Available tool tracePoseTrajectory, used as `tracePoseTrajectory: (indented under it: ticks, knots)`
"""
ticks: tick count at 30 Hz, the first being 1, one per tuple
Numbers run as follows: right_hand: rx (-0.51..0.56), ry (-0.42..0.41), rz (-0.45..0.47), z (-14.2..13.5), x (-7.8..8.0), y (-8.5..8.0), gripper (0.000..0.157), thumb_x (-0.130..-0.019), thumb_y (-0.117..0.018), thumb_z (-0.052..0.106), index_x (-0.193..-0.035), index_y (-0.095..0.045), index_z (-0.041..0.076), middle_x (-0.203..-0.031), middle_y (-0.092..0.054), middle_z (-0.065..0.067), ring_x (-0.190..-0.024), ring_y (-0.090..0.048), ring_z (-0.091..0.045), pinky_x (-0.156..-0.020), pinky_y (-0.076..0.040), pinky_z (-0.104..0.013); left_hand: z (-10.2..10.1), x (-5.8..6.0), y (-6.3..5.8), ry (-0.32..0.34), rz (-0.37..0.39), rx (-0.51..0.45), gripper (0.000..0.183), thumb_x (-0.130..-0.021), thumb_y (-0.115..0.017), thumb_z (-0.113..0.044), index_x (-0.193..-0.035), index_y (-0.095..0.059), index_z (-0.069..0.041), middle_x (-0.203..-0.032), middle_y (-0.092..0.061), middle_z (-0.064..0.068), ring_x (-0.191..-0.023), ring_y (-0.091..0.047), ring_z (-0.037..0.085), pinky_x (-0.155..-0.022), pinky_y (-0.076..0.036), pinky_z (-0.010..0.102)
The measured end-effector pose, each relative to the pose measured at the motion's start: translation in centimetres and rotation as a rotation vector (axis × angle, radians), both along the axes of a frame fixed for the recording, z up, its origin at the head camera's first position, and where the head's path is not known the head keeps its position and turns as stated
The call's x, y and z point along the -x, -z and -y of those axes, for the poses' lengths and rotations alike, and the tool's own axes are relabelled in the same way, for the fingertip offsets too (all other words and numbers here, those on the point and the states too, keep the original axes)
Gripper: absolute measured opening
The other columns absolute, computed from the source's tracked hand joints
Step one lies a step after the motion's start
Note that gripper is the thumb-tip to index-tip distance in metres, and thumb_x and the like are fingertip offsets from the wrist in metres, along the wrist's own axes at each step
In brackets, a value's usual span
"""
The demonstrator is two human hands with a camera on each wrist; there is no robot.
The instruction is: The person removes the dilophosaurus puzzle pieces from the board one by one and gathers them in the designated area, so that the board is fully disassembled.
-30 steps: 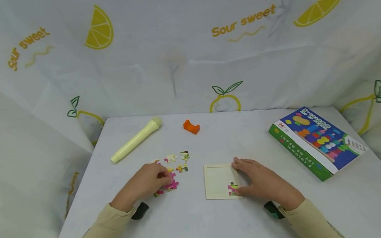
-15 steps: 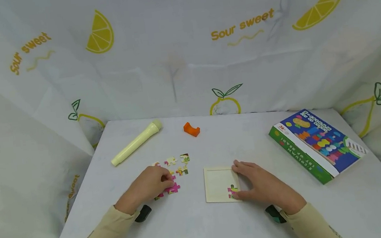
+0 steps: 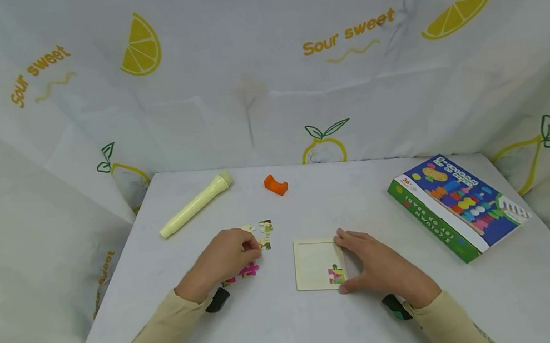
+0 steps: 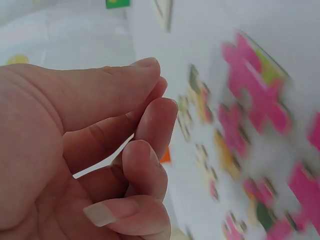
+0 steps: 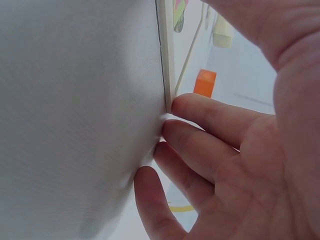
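Observation:
My left hand (image 3: 224,258) hovers over loose jigsaw pieces on the table. In the left wrist view its thumb (image 4: 120,87) meets the index finger, the other fingers hang loosely curled, and nothing shows between them. Around it lie a pink piece (image 3: 249,270) and a green-and-yellow piece (image 3: 265,226); the hand covers others. My right hand (image 3: 380,266) holds the right side of a pale square puzzle tray (image 3: 309,260), thumb by the near corner and index finger by the far one. One pink-and-green piece (image 3: 335,275) lies inside the tray's near right corner.
A pale yellow tube (image 3: 195,206) lies at the back left. Near the back middle is an orange notched block (image 3: 275,185). A blue and green bead-set box (image 3: 459,202) lies at the right. White printed cloth (image 3: 249,113) hangs behind the table.
The left hand has moved slightly right and away from me over the pieces, uncovering some and covering others. The right thumb has slid off the piece toward the tray's near corner.

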State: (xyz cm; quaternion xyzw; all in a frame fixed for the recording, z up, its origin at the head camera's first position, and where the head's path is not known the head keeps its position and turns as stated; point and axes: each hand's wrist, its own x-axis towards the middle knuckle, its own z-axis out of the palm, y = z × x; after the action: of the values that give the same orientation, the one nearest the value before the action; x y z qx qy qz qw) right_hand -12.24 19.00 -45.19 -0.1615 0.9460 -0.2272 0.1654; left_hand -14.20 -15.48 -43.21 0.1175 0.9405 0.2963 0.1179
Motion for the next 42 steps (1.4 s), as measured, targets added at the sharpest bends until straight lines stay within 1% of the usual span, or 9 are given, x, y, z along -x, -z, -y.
tracePoseTrajectory:
  ticks: [3, 6, 10, 14, 17, 21, 28, 36, 42]
  knots:
    - [0.002, 0.003, 0.002, 0.0, 0.1, 0.1, 0.113, -0.071, -0.1, 0.048, -0.164, -0.046, 0.012, -0.175, -0.039, -0.009, -0.161, -0.037, -0.04, -0.124, -0.039, -0.062, -2.0, 0.3, -0.6, 0.054, -0.009, -0.01, 0.012, -0.098, -0.08, -0.019, -0.087, -0.076, -0.022, -0.08, -0.068, -0.011, -0.071, -0.058, 0.008, -0.071, -0.05, 0.027]
    - [0.009, 0.007, 0.004, 0.0, 0.1, 0.1, 0.113, -0.072, -0.1, 0.048, -0.164, -0.046, 0.012, -0.175, -0.039, -0.009, -0.161, -0.036, -0.039, -0.124, -0.039, -0.062, -4.8, 0.3, -0.8, 0.138, -0.011, -0.005, 0.013, -0.098, -0.079, -0.02, -0.086, -0.076, -0.021, -0.08, -0.067, -0.011, -0.074, -0.057, 0.008, -0.072, -0.049, 0.026]
    - [0.028, 0.013, 0.006, 0.0, 0.2, 0.3, 0.113, -0.072, -0.1, 0.049, -0.165, -0.046, 0.013, -0.176, -0.038, -0.008, -0.161, -0.036, -0.038, -0.125, -0.039, -0.061, -8.5, 0.2, -0.4, 0.252, 0.012, 0.025, 0.014, -0.098, -0.08, -0.022, -0.084, -0.076, -0.021, -0.078, -0.065, -0.012, -0.076, -0.055, 0.006, -0.069, -0.048, 0.022]
    - [0.057, 0.002, -0.004, 0.0, 0.2, 0.3, 0.112, -0.072, -0.1, 0.05, -0.164, -0.047, 0.011, -0.175, -0.039, -0.008, -0.161, -0.037, -0.038, -0.125, -0.039, -0.06, -11.4, 0.2, 0.2, 0.308, 0.021, 0.086, 0.006, -0.094, -0.082, -0.025, -0.091, -0.079, -0.02, -0.078, -0.064, -0.013, -0.076, -0.056, 0.005, -0.067, -0.048, 0.021]
    - [0.073, -0.017, -0.017, 0.0, 0.3, 0.4, 0.111, -0.072, -0.1, 0.048, -0.162, -0.049, 0.009, -0.174, -0.041, -0.01, -0.16, -0.037, -0.038, -0.124, -0.039, -0.06, -12.7, 0.0, 0.3, 0.331, 0.014, 0.141, 0.017, -0.09, -0.086, -0.029, -0.103, -0.081, -0.018, -0.088, -0.07, -0.011, -0.081, -0.059, 0.005, -0.073, -0.05, 0.023]
    - [0.078, -0.029, -0.017, 0.1, 0.3, 0.5, 0.109, -0.072, -0.101, 0.045, -0.162, -0.05, 0.008, -0.173, -0.042, -0.01, -0.16, -0.038, -0.038, -0.124, -0.039, -0.06, -13.5, -0.4, 0.4, 0.362, -0.009, 0.182, 0.025, -0.089, -0.089, -0.031, -0.109, -0.082, -0.017, -0.1, -0.075, -0.007, -0.086, -0.06, 0.007, -0.076, -0.051, 0.025]
    - [0.061, -0.02, -0.006, 0.1, 0.3, 0.4, 0.11, -0.072, -0.101, 0.045, -0.162, -0.048, 0.009, -0.174, -0.041, -0.01, -0.161, -0.037, -0.037, -0.125, -0.039, -0.06, -14.1, -0.5, 1.1, 0.366, -0.043, 0.183, 0.019, -0.089, -0.09, -0.032, -0.1, -0.083, -0.018, -0.087, -0.068, -0.009, -0.077, -0.053, 0.005, -0.066, -0.045, 0.021]
    - [0.052, -0.026, -0.032, -0.2, 0.2, 0.5, 0.11, -0.071, -0.102, 0.044, -0.161, -0.05, 0.007, -0.173, -0.042, -0.011, -0.16, -0.038, -0.038, -0.123, -0.041, -0.06, -14.8, -0.5, 1.4, 0.359, -0.02, 0.107, 0.016, -0.089, -0.09, -0.021, -0.098, -0.083, -0.011, -0.088, -0.077, -0.006, -0.075, -0.059, 0.006, -0.068, -0.049, 0.019]
    - [0.04, -0.023, -0.039, -0.3, 0.2, 0.5, 0.111, -0.07, -0.102, 0.044, -0.161, -0.05, 0.007, -0.173, -0.043, -0.012, -0.159, -0.039, -0.039, -0.123, -0.041, -0.06, -15.1, -0.6, 1.4, 0.335, -0.004, 0.068, 0.01, -0.089, -0.089, -0.017, -0.094, -0.083, -0.01, -0.086, -0.078, -0.005, -0.073, -0.06, 0.004, -0.065, -0.048, 0.019]
